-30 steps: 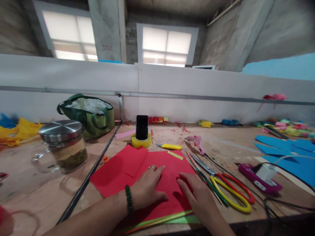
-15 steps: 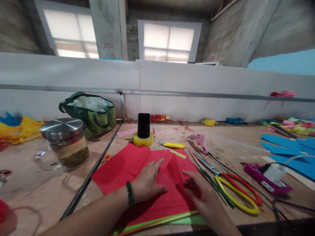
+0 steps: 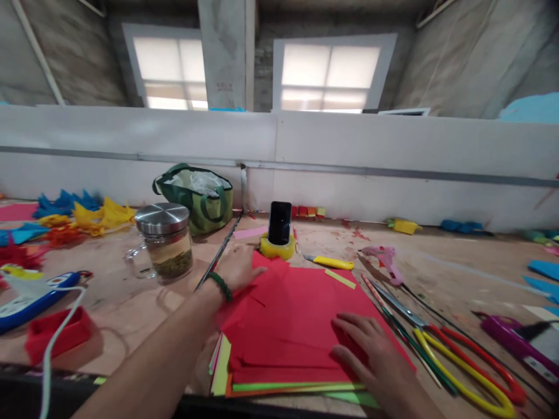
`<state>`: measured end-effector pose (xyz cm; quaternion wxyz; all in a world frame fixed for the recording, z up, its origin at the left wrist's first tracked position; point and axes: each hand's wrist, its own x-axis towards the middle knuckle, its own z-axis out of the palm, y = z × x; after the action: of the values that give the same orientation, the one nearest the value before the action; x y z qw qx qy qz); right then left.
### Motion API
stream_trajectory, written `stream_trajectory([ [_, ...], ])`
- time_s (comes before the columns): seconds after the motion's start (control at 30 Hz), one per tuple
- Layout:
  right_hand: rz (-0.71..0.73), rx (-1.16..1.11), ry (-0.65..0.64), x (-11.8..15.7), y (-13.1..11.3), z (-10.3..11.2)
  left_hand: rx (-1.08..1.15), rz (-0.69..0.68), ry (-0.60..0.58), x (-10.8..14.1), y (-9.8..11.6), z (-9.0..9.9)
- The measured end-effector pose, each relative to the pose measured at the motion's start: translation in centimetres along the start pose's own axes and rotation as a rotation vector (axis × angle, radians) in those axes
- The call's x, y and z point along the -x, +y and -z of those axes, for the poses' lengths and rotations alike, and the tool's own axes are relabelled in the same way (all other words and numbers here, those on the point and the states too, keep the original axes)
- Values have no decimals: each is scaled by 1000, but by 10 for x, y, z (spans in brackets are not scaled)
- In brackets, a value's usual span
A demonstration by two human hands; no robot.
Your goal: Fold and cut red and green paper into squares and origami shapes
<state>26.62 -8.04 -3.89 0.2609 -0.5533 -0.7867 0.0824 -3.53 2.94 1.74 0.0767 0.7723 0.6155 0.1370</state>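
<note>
A stack of red paper sheets [image 3: 305, 302] lies in front of me, with yellow, orange and green sheets [image 3: 301, 387] showing below its near edge. My left hand [image 3: 238, 267] is at the upper left of the stack, thumb and fingers around the edge of a loose red paper sheet [image 3: 248, 305] that slants over the left side. Its fingertips are partly hidden. My right hand [image 3: 367, 349] lies on the stack's right side with fingers spread, holding nothing. A narrow yellow strip [image 3: 340, 278] rests on the far edge.
Scissors [image 3: 425, 326] and thin sticks [image 3: 421, 349] lie right of the paper. Beyond are a yellow cutter [image 3: 334, 263], a pink glue gun [image 3: 386, 259] and a propped phone [image 3: 280, 224]. A glass mug [image 3: 170, 256], green bag [image 3: 213, 209] and red box [image 3: 59, 334] stand left.
The view has turned left. My left hand has moved from the middle of the stack to its upper left and closed on a loose red sheet. My right hand has flattened onto the paper.
</note>
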Motion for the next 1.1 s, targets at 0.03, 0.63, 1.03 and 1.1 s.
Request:
stream_trajectory([
  [0.03,5,26,-7,-1,0,0,-19,66,-12,-4,-15,4],
  [0.63,7,-5,24,0,6,-4,7,243,353,18,-55,82],
  [1.03,-17,-99,151,3,9,-4,1147,53,539,29,-21,96],
  [1.1,-45,-133,230,3,11,-3,1375,82,484,28,-11,95],
])
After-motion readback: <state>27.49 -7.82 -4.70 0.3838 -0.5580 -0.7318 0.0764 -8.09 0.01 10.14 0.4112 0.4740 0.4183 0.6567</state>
